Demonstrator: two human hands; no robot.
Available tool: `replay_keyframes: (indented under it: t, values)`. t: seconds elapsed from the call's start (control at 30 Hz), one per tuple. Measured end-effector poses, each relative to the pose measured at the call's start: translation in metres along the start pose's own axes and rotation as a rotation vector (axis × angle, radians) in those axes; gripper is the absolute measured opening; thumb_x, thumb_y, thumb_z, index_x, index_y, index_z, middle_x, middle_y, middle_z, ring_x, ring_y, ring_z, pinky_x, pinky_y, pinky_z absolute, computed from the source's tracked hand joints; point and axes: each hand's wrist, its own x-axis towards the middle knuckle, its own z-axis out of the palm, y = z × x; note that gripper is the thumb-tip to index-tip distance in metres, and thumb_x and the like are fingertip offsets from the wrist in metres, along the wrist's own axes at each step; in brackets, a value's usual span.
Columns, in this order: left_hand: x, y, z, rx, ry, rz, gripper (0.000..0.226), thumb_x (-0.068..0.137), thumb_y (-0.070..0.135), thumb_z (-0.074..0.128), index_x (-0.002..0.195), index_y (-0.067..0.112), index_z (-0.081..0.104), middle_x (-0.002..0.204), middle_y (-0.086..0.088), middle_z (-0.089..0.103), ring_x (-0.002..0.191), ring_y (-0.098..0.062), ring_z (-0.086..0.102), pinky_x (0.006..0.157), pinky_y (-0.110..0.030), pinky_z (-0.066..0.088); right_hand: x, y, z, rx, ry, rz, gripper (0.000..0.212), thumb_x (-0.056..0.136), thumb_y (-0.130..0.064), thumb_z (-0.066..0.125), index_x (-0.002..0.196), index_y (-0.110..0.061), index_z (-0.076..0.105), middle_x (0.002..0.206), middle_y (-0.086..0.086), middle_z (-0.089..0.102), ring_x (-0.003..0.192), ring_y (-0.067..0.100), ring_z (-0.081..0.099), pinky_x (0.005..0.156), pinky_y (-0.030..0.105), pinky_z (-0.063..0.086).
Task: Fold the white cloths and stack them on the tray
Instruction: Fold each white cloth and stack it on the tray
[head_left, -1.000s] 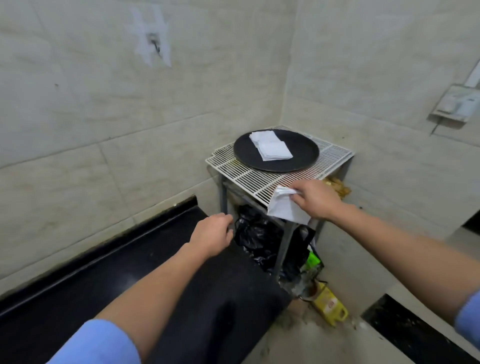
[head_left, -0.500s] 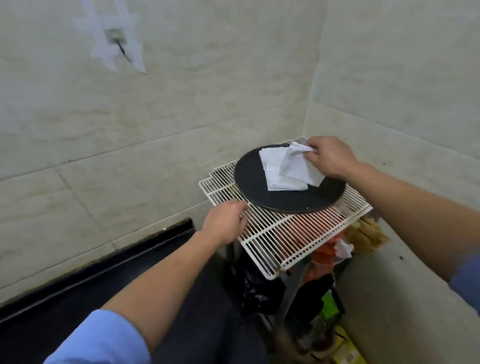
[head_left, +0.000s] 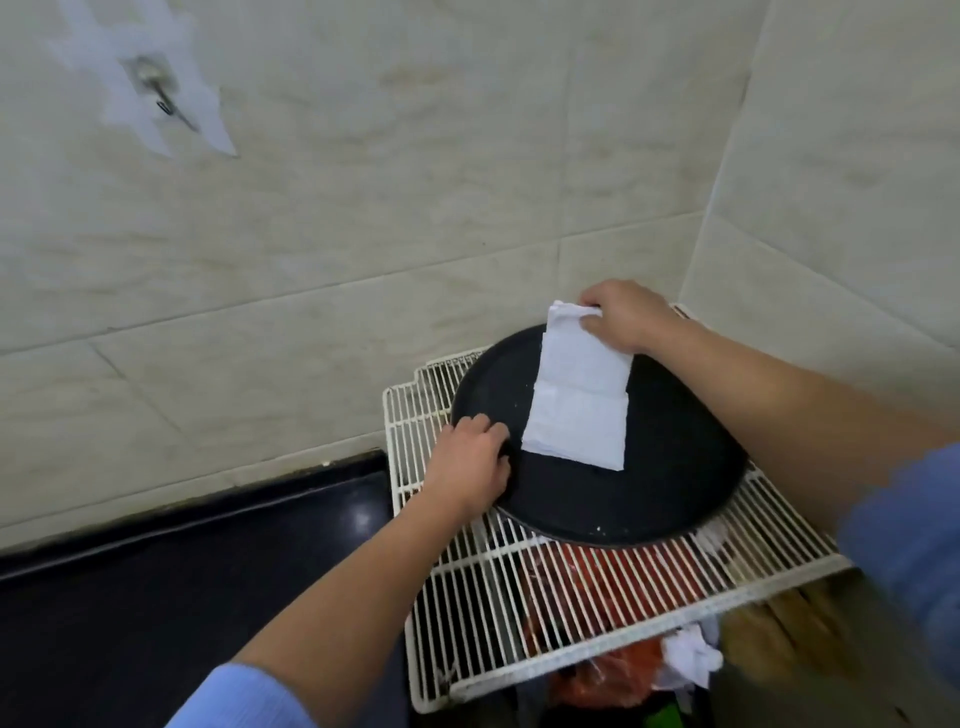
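A round black tray (head_left: 675, 467) lies on a white wire rack (head_left: 519, 597). My right hand (head_left: 623, 317) pinches the top edge of a white cloth (head_left: 582, 364), which hangs down over the tray. Its lower edge meets the folded white cloths (head_left: 571, 431) stacked on the tray. My left hand (head_left: 470, 462) grips the tray's left rim, fingers curled over the edge.
The rack stands in a corner between two tiled walls (head_left: 363, 234). A black counter (head_left: 182, 571) runs to the left. Under the rack lie red bags (head_left: 613, 571), a crumpled white rag (head_left: 691, 657) and other clutter.
My right hand carried the cloth from the rack's front edge up over the tray and now holds it hanging above the stack. My left hand moved from below the rack onto the tray's rim.
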Motion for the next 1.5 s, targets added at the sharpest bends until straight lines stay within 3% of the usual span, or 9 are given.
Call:
replay_keyframes:
  t: [0.3, 0.4, 0.5, 0.63, 0.73, 0.87, 0.97, 1.2, 1.5]
  values:
    - [0.002, 0.003, 0.016, -0.015, 0.123, -0.071, 0.024, 0.085, 0.026, 0.053, 0.105, 0.017, 0.063, 0.098, -0.001, 0.056, 0.092, -0.022, 0.051, 0.084, -0.035, 0.041, 0.045, 0.033, 0.050, 0.014, -0.033, -0.016, 0.023, 0.093, -0.024, 0.052, 0.111, -0.016, 0.063, 0.114, 0.009, 0.063, 0.103, 0.031, 0.056, 0.078, 0.035, 0.042]
    - [0.001, 0.002, 0.019, -0.022, 0.147, -0.071, 0.023, 0.083, 0.025, 0.055, 0.103, 0.016, 0.065, 0.096, -0.002, 0.057, 0.088, -0.023, 0.052, 0.081, -0.036, 0.042, 0.039, 0.032, 0.063, -0.107, 0.079, -0.036, 0.033, 0.094, -0.032, 0.051, 0.124, -0.019, 0.056, 0.124, 0.010, 0.056, 0.114, 0.032, 0.049, 0.091, 0.043, 0.040]
    - [0.000, 0.000, 0.023, -0.057, 0.172, -0.088, 0.025, 0.083, 0.025, 0.050, 0.099, 0.015, 0.066, 0.093, -0.001, 0.057, 0.086, -0.021, 0.052, 0.080, -0.035, 0.043, 0.028, 0.025, 0.075, -0.071, 0.156, -0.101, 0.045, 0.096, -0.039, 0.048, 0.135, -0.018, 0.047, 0.139, 0.009, 0.046, 0.126, 0.030, 0.041, 0.099, 0.044, 0.034]
    - [0.001, 0.000, 0.026, -0.082, 0.196, -0.097, 0.027, 0.081, 0.027, 0.047, 0.096, 0.015, 0.066, 0.091, 0.000, 0.056, 0.085, -0.021, 0.052, 0.078, -0.035, 0.043, 0.021, 0.024, 0.096, -0.080, -0.017, -0.151, 0.057, 0.099, -0.048, 0.035, 0.146, -0.016, 0.033, 0.154, 0.007, 0.030, 0.142, 0.026, 0.027, 0.112, 0.044, 0.023]
    - [0.002, -0.001, 0.027, -0.071, 0.197, -0.100, 0.024, 0.081, 0.024, 0.052, 0.096, 0.014, 0.066, 0.093, -0.001, 0.056, 0.085, -0.022, 0.052, 0.076, -0.034, 0.041, 0.023, 0.025, 0.099, -0.123, -0.054, -0.155, 0.060, 0.100, -0.049, 0.028, 0.150, -0.015, 0.024, 0.158, 0.007, 0.022, 0.146, 0.024, 0.017, 0.115, 0.044, 0.017]
    - [0.001, 0.001, 0.019, -0.036, 0.148, -0.054, 0.023, 0.084, 0.022, 0.055, 0.104, 0.014, 0.065, 0.100, -0.004, 0.057, 0.092, -0.024, 0.052, 0.083, -0.037, 0.043, 0.019, 0.019, 0.088, -0.140, -0.077, -0.141, 0.058, 0.100, -0.047, 0.032, 0.148, -0.016, 0.028, 0.155, 0.008, 0.028, 0.143, 0.025, 0.024, 0.113, 0.046, 0.024]
    - [-0.008, -0.001, 0.004, -0.053, 0.178, -0.041, 0.027, 0.087, 0.022, 0.054, 0.111, 0.013, 0.063, 0.105, -0.004, 0.057, 0.099, -0.023, 0.052, 0.089, -0.037, 0.042, 0.010, 0.003, 0.071, -0.096, 0.032, -0.143, 0.050, 0.099, -0.044, 0.038, 0.139, -0.015, 0.042, 0.143, 0.009, 0.042, 0.133, 0.029, 0.037, 0.106, 0.047, 0.033]
    - [-0.105, -0.057, -0.039, -0.008, 0.181, -0.199, 0.024, 0.088, 0.025, 0.053, 0.107, 0.014, 0.061, 0.102, -0.004, 0.061, 0.090, -0.028, 0.059, 0.071, -0.037, 0.048, -0.040, -0.112, 0.052, -0.068, 0.134, -0.322, 0.039, 0.097, -0.039, 0.044, 0.123, -0.014, 0.058, 0.122, 0.009, 0.059, 0.114, 0.030, 0.052, 0.091, 0.041, 0.041]
    - [-0.377, -0.162, -0.082, 0.091, 0.114, -0.547, 0.018, 0.090, 0.029, 0.048, 0.102, 0.019, 0.058, 0.102, 0.000, 0.060, 0.093, -0.027, 0.061, 0.071, -0.037, 0.047, -0.181, -0.345, 0.120, 0.013, -0.030, -0.592, 0.031, 0.095, -0.041, 0.049, 0.108, -0.018, 0.065, 0.108, 0.010, 0.067, 0.102, 0.033, 0.061, 0.077, 0.038, 0.049]
